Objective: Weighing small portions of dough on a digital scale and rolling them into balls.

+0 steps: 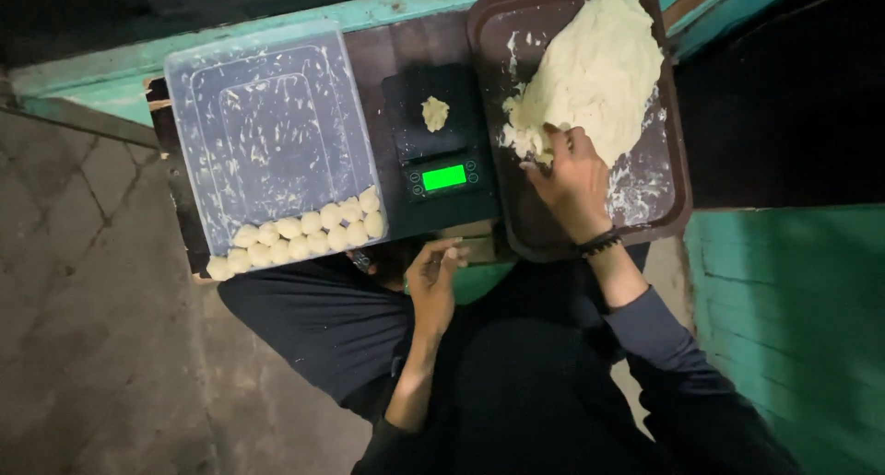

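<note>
My right hand (573, 175) reaches into a brown tray (678, 175) and pinches the near edge of a big pale dough mass (595, 70). A small lump of dough (434, 112) lies on the black digital scale (439, 134), whose display glows green. My left hand (433, 277) hovers below the scale near my lap, fingers loosely curled, holding nothing. A clear plastic container (267, 125) to the left holds two rows of several small dough balls (304, 235) along its near edge.
The scale, tray and container rest on a dark board (406, 42) over a teal ledge. A teal brick wall (793, 318) stands at the right. Grey concrete floor (83, 300) lies to the left. My dark-clothed legs fill the lower middle.
</note>
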